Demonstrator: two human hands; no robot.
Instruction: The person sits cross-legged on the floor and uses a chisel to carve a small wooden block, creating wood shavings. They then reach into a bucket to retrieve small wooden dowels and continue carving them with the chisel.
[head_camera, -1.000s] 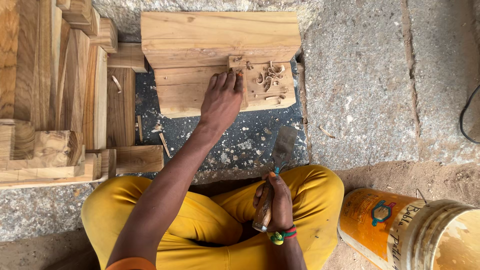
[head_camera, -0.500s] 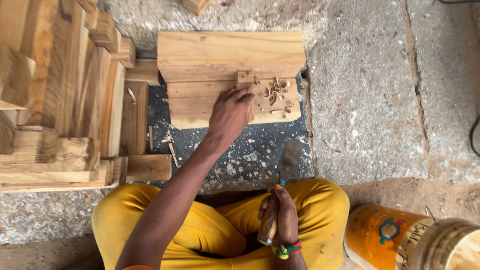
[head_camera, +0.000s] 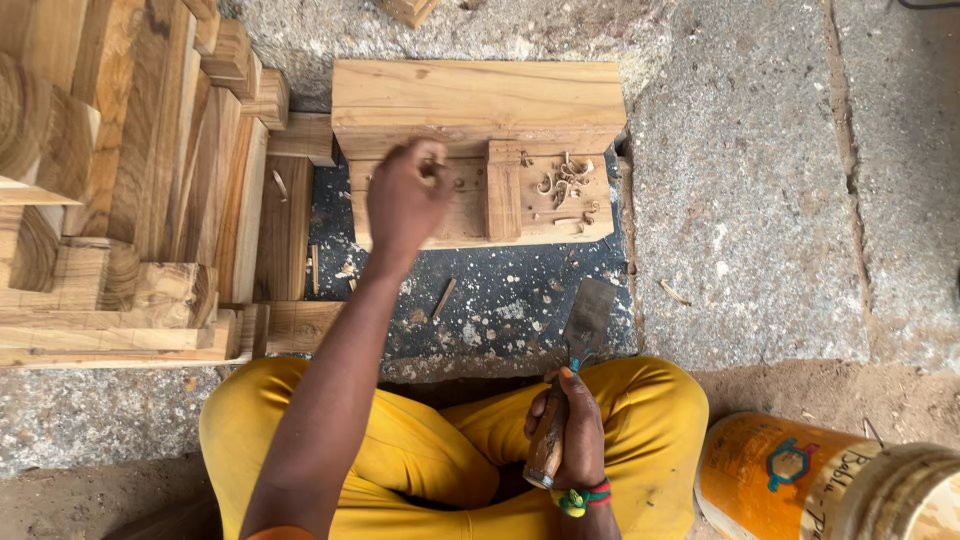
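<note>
- Leftmost, a stack of cut timber pieces (head_camera: 130, 190) lies on the stone floor (head_camera: 760, 200).
- Next, the left hand (head_camera: 405, 195) rests over the wooden block (head_camera: 480, 110), fingers curled together, nothing visibly held.
- Curled wood shavings (head_camera: 565, 185) lie on the block's lower step.
- Below, the right hand (head_camera: 570, 435) is clamped on a wooden-handled chisel (head_camera: 575, 350) above the lap.
- Rightmost, an orange bucket (head_camera: 790, 470).

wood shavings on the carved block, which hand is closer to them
Left. The left hand is over the carved wooden block, just left of the curled wood shavings. The right hand rests down at the lap, holding a wooden-handled chisel, well short of them.
</note>
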